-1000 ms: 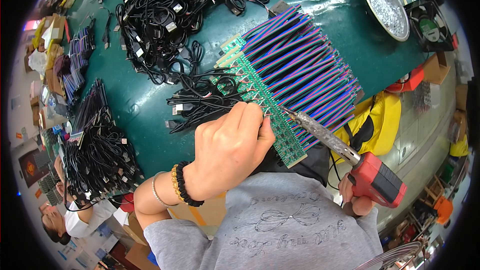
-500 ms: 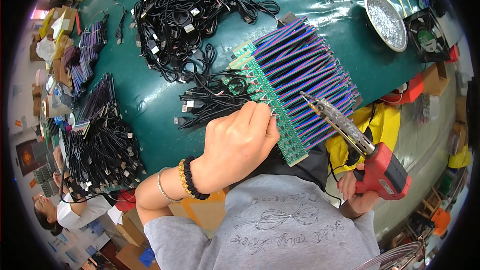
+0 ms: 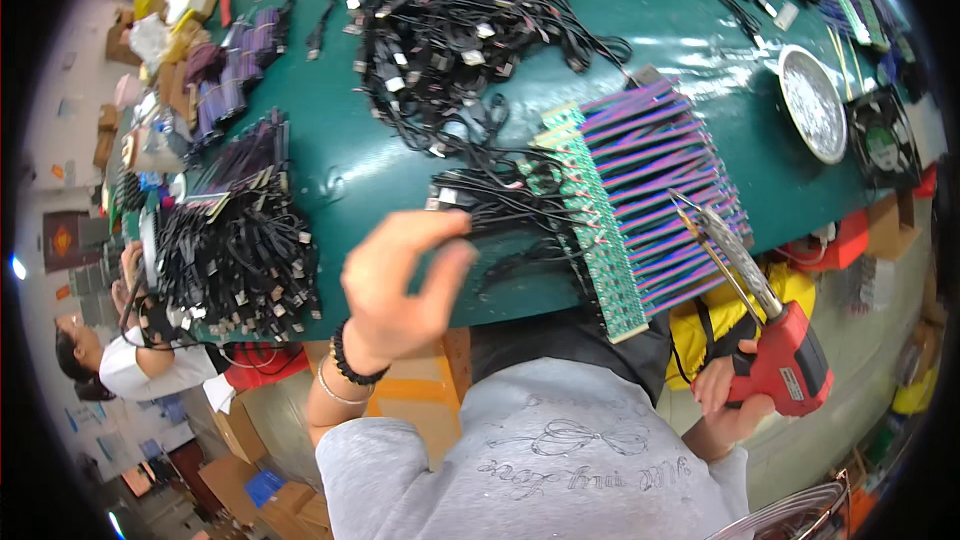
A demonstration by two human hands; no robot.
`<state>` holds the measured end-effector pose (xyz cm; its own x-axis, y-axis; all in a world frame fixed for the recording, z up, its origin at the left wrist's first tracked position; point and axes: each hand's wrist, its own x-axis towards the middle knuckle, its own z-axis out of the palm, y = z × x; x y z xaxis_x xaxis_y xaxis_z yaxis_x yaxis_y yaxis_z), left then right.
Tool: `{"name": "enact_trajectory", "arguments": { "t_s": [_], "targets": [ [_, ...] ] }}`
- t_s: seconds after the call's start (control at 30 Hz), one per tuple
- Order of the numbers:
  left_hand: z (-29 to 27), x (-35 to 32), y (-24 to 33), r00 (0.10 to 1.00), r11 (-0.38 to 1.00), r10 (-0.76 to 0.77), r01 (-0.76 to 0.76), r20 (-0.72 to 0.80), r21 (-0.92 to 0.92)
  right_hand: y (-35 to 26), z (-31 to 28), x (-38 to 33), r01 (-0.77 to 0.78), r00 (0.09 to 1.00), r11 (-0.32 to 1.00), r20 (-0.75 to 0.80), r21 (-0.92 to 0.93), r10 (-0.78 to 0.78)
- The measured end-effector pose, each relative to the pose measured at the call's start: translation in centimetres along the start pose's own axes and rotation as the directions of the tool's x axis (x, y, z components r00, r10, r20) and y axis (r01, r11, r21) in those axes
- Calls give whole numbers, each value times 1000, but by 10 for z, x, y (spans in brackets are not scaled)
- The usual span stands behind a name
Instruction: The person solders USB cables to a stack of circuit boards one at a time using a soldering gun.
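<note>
Left hand (image 3: pixel 400 285) lifted, fingers loosely curled, empty (above black cables (image 3: pixel 500 210)); right hand (image 3: pixel 730 395) gripping red soldering gun (image 3: pixel 775 340).

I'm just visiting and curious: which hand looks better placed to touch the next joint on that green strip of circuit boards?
Probably the right hand: it grips the red soldering gun, whose tip hovers over the purple wires beside the green circuit board strip. The left hand is raised and empty.

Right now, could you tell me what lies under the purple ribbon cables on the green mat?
A long green circuit strip shows at the left ends of the purple ribbon cables. The cables cover the green mat beneath; nothing else under them is visible.
</note>
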<state>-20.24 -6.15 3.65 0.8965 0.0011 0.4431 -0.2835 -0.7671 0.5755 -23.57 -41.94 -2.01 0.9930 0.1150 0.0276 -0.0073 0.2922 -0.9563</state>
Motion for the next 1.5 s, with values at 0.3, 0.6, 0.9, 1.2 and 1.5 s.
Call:
{"name": "enact_trajectory", "arguments": {
  "t_s": [0.3,0.6,0.9,1.2,1.5],
  "targets": [
    [-10,25,-70,993,946,-114,97,36,311,-5,5,11,-34,999,999,-4,12,35],
    [-25,17,-65,953,886,-218,103,209,453,-1,7,15,81,997,996,-15,35,-81],
    [12,47,-31,971,981,140,-162,193,103,-6,12,13,61,995,998,75,18,-62],
    [9,49,42,815,834,545,-551,198,-30,-13,45,39,74,987,921,159,-382,-13],
    [30,33,63,673,770,627,-611,391,-183,-15,64,65,227,891,880,453,-417,-15]
  ]
}}
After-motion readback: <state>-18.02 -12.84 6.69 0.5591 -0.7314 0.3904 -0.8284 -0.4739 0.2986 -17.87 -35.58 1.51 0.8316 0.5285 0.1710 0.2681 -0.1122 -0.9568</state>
